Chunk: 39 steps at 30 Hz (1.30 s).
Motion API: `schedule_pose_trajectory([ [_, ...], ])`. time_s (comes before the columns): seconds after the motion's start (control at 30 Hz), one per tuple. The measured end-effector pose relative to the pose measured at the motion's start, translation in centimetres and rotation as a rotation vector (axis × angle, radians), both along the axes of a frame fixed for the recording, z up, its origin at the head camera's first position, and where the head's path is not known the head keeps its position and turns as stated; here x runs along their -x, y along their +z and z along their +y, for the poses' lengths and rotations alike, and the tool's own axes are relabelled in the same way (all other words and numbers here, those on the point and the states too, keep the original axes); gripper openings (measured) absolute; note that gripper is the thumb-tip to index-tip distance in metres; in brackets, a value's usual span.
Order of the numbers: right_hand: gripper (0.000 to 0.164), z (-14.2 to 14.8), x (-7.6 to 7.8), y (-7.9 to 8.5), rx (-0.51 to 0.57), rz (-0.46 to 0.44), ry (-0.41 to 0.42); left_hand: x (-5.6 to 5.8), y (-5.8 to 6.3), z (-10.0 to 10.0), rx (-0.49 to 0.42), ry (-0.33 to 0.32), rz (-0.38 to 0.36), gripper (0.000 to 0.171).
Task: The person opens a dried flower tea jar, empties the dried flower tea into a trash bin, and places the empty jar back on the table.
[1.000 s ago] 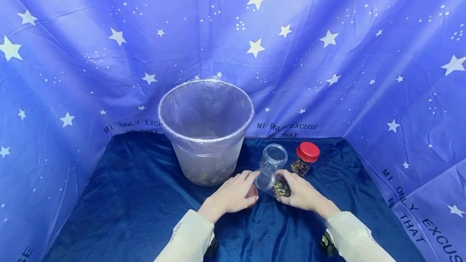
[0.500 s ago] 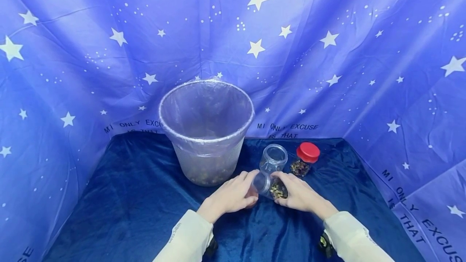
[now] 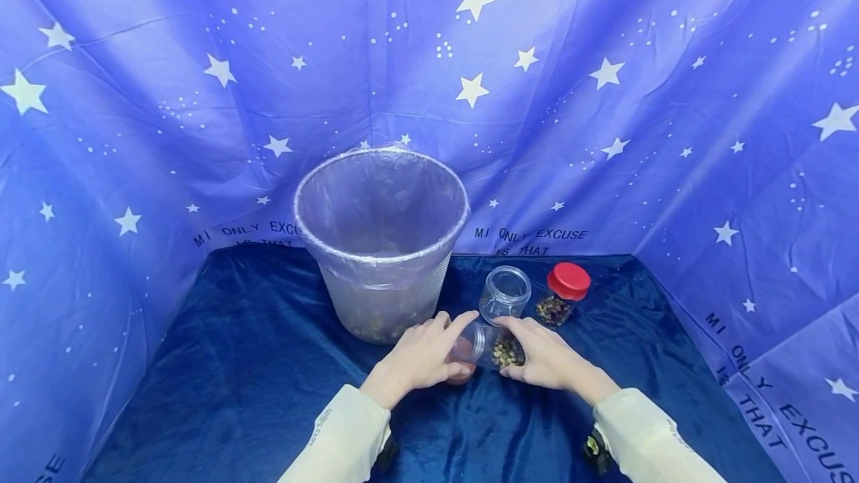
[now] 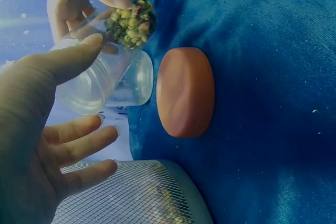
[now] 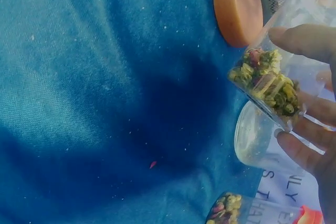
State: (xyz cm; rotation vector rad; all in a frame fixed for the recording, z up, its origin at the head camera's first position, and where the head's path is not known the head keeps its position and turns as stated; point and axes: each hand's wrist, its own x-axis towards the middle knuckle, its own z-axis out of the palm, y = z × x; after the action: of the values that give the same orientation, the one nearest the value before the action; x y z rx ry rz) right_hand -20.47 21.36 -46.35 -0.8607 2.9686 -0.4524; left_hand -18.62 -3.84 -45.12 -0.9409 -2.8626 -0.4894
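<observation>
My right hand (image 3: 546, 356) grips a clear jar (image 5: 268, 80) with dried flower buds gathered near its base. The jar lies tipped sideways, base toward the right palm and ringed clear end (image 4: 86, 85) toward my left. Thumb and fingers of my left hand (image 3: 419, 356) are spread to either side of that end, largely straight; whether they press on it is hard to tell. On the cloth below, close to the left thumb, sits a rounded orange-brown piece (image 4: 185, 92) shaped like a lid. A second clear jar (image 3: 505, 297) stands upright just behind, without a lid.
A mesh bin (image 3: 439, 274) with a clear plastic liner stands behind the left hand, buds visible low inside. At the right rear is a red-lidded jar (image 3: 569, 280) of dried flowers. Dark blue cloth (image 3: 255, 379) covers the table; star-patterned curtains (image 3: 376, 58) surround it.
My right hand has brought the tipped jar leftward, so its clear end has passed between the left thumb and fingers. The left hand has barely moved.
</observation>
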Motion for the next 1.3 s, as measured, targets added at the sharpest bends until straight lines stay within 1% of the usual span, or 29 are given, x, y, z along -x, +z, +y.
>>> schedule_pose_trajectory([
  [0.13,0.072,-0.3,-0.1,0.2,0.003,0.03,0.035,-0.2,-0.1,-0.3,-0.004,0.002,0.037,0.072],
  [0.3,0.069,-0.4,-0.1,0.6,0.001,0.068,0.071,-0.3,0.1,-0.7,0.017,0.006,0.075,0.071],
  [0.4,0.069,-0.6,-0.1,1.0,0.01,0.068,0.068,-0.4,0.4,-1.0,0.03,0.003,0.094,0.071],
  [0.5,0.069,-0.8,-0.1,1.4,0.02,0.059,0.06,-0.4,0.9,-1.2,0.023,-0.018,0.077,0.07],
  [0.63,0.069,-1.1,-0.2,1.9,0.04,0.028,0.054,-0.6,1.6,-1.5,-0.014,-0.072,0.033,0.07],
  [0.73,0.069,-1.2,-0.3,2.1,0.058,0.011,0.066,-0.7,1.9,-1.7,-0.043,-0.117,0.032,0.073],
  [0.8,0.068,-1.2,-0.4,2.3,0.072,0.0,0.074,-0.7,2.0,-1.8,-0.052,-0.139,0.054,0.075],
  [0.87,0.068,-1.2,-0.5,2.4,0.083,-0.016,0.083,-0.8,2.0,-2.0,-0.05,-0.155,0.092,0.075],
  [0.97,0.067,-1.3,-0.6,2.7,0.089,-0.042,0.103,-0.8,2.1,-2.3,-0.05,-0.171,0.142,0.07],
  [1.07,0.067,-1.3,-0.8,3.0,0.087,-0.052,0.127,-0.8,2.5,-2.6,-0.059,-0.189,0.167,0.066],
  [1.2,0.077,-1.5,-1.1,3.6,0.109,-0.062,0.137,-1.0,3.4,-3.0,-0.088,-0.214,0.196,0.065],
  [1.3,0.086,-1.7,-1.2,4.2,0.133,-0.078,0.129,-1.1,4.1,-3.2,-0.118,-0.244,0.246,0.065],
])
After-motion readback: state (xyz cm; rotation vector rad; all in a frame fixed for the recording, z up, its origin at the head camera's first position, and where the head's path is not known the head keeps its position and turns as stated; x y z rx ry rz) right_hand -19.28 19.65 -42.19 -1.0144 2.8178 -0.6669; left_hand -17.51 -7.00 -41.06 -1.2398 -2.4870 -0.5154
